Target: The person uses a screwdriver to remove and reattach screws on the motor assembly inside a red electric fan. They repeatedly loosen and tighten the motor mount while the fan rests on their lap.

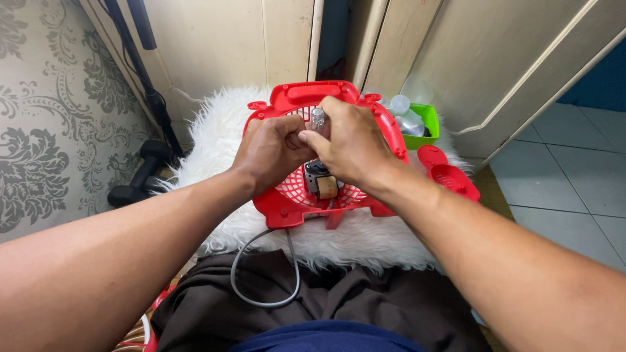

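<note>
A red plastic fan grille housing (287,208) lies on a white fluffy rug (215,130), with a small motor (321,184) mounted in its middle. A grey cable (261,296) runs from the motor over my lap. My left hand (270,148) and my right hand (352,140) meet above the motor, both closed on a small clear and metallic part (317,118) that sticks up between the fingers. The hands hide most of the grille's centre.
A loose red plastic piece (450,175) lies right of the housing. A green tub (427,124) with clear plastic items stands behind it. Black dumbbells (140,176) rest at the left by a patterned wall. Cream cupboard doors stand behind, tiled floor at right.
</note>
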